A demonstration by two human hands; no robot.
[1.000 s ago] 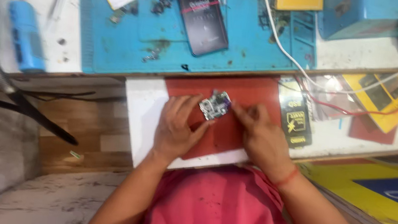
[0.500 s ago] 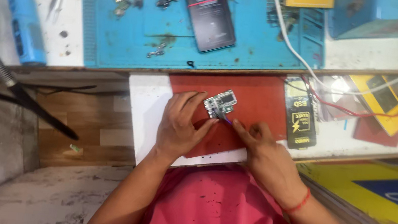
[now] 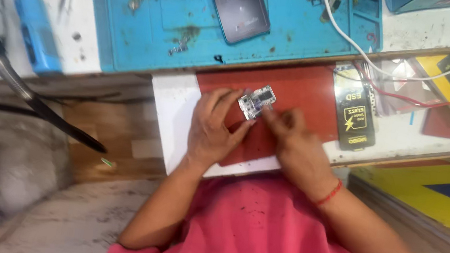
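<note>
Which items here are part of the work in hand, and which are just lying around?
In use: small circuit board, left hand, right hand, red mat.

Lying about: dark phone, blue work mat, white cable, black-and-yellow packet.

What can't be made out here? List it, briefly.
- Head view: the parts on the small circuit board are too small to tell.
- Right hand is motion-blurred; whether its fingertips pinch a tool is unclear.
- Left hand covers part of the red mat.
- The dark phone and white cable are cut off by the top edge.
</note>
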